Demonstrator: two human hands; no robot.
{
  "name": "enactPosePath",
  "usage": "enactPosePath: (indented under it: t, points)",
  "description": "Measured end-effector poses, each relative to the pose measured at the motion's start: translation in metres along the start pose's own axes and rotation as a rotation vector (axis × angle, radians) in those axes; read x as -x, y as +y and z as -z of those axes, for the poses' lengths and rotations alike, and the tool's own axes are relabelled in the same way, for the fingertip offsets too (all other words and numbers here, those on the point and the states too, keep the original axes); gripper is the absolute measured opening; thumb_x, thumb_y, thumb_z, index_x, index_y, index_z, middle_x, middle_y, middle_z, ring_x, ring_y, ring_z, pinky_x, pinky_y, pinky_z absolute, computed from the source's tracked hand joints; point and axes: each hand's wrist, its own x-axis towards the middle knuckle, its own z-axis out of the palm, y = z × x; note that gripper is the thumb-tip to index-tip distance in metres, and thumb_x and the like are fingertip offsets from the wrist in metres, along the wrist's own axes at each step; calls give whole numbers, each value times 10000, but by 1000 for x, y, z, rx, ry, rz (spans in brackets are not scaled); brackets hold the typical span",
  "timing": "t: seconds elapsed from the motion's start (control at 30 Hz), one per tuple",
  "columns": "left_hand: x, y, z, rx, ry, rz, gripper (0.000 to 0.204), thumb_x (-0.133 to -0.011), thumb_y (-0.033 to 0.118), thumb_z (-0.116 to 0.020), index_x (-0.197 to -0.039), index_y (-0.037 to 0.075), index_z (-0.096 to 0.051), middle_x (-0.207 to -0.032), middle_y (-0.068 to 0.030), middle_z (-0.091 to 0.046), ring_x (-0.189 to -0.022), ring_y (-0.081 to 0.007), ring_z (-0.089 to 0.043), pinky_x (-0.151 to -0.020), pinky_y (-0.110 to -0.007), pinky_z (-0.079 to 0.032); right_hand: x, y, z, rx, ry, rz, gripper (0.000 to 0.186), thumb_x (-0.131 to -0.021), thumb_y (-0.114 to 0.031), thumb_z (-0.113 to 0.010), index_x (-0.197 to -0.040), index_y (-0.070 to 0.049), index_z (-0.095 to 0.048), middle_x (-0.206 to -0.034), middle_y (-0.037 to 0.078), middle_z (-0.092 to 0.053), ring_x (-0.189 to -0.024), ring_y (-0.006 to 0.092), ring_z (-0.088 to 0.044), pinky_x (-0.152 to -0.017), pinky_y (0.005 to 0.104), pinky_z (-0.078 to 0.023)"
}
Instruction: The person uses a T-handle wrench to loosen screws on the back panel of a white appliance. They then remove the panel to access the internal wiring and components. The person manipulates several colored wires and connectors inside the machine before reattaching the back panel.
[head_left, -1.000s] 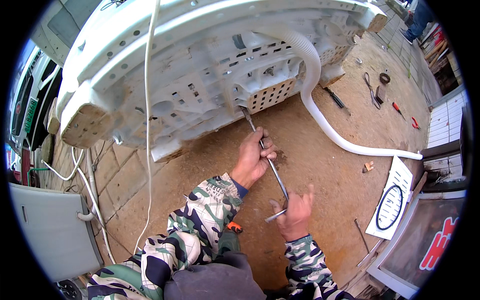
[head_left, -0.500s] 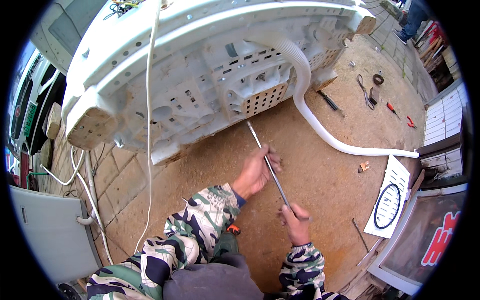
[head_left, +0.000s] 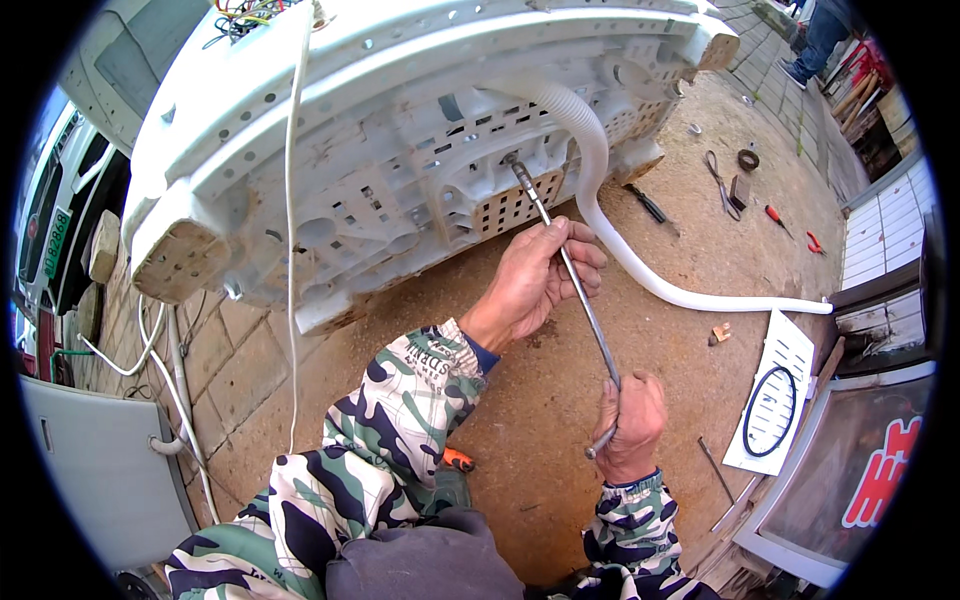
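Observation:
A long metal socket wrench (head_left: 592,318) with a bent lower end slants up from my hands. Its socket end meets a recess in the underside of a tipped-over white washing machine (head_left: 340,205); the fastener there, if any, is too small to make out. My left hand (head_left: 540,275) is closed round the upper shaft, thumb on top. Lower down and to the right, my right hand (head_left: 634,425) grips the wrench just above its bent end. A ribbed white drain hose (head_left: 590,150) comes out of the machine's base right of the wrench.
On the ground at right lie a screwdriver (head_left: 652,205), tape roll (head_left: 748,160), red-handled screwdriver (head_left: 777,218) and red pliers (head_left: 815,243). A white slotted panel (head_left: 775,400) bears a black belt (head_left: 770,412). A white cord (head_left: 292,230) hangs at left. Another person (head_left: 822,50) stands far right.
The wrench has moved up and forward, from below the machine's edge to its underside. My left hand went up with it; my right hand shifted right and is now near the bent end.

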Motion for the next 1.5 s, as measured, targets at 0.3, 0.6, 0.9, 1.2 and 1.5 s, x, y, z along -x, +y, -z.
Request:
enactPosePath:
  t: [0.3,0.6,0.9,1.2,1.5]
  points:
    - [-1,12,4,24,0,-18,393,-1132,292,-335,-1194,-34,-547,-906,-131,-718,-737,-208,-723,-732,-360,-651,-14,-4,3,229,-1,144,159,-849,-56,-725,-964,22,-648,-702,125,-486,-697,332,-541,-927,566,-507]
    - [-9,10,4,62,-42,10,395,-1135,298,-317,-1185,-27,-537,-906,-130,-713,-729,-223,-722,-730,-361,-652,-22,-9,14,485,57,173,155,-860,-46,-713,-995,24,-683,-718,89,-445,-720,264,-533,-1020,585,-469]
    - [-12,14,7,170,-94,36,359,-1132,294,-343,-1154,-2,-545,-893,-117,-701,-757,-226,-714,-761,-375,-646,-30,-14,16,397,62,93,108,-902,-85,-703,-973,-6,-683,-731,93,-482,-701,256,-533,-849,510,-508]
    - [-9,11,9,82,-4,-5,344,-1126,301,-387,-1130,1,-557,-866,-117,-714,-718,-222,-733,-702,-363,-654,-30,-12,21,-1592,-298,-1050,444,-1106,-396,-458,-1026,13,-613,-564,-54,-283,-498,87,-269,-598,315,-376]
    - [-8,10,4,55,35,-21,337,-1121,306,-418,-1099,2,-561,-859,-115,-708,-714,-222,-728,-698,-340,-654,-26,-14,26,-1404,-87,-1083,428,-1071,-386,-516,-1235,8,-545,-753,11,-497,-653,152,-505,-728,361,-477]
